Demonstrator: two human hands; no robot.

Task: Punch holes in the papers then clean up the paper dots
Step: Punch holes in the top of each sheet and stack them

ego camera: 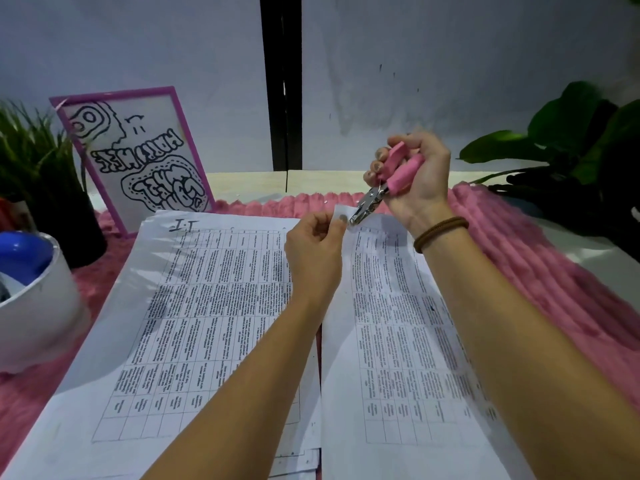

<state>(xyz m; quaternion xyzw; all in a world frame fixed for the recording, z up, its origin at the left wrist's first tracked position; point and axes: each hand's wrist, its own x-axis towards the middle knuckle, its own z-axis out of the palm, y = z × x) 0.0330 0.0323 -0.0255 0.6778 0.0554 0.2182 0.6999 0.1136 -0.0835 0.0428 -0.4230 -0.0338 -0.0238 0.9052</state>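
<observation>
The right hand [415, 174] has its grip curled round the pink handles of the hole punch [394, 174], whose metal nose sits on the top corner of the loose sheet [388, 323]; the left hand [313, 251] pinches that corner between thumb and finger. Punching is the step in hand, I judge; next calls for a firm squeeze, then shifting along the edge. The paper stack [194, 299] lies beside on the pink rug [519, 258]; a white tub [38, 306], framed sign [138, 154] and plant [581, 140] edge the tabletop [346, 178], none in the way
</observation>
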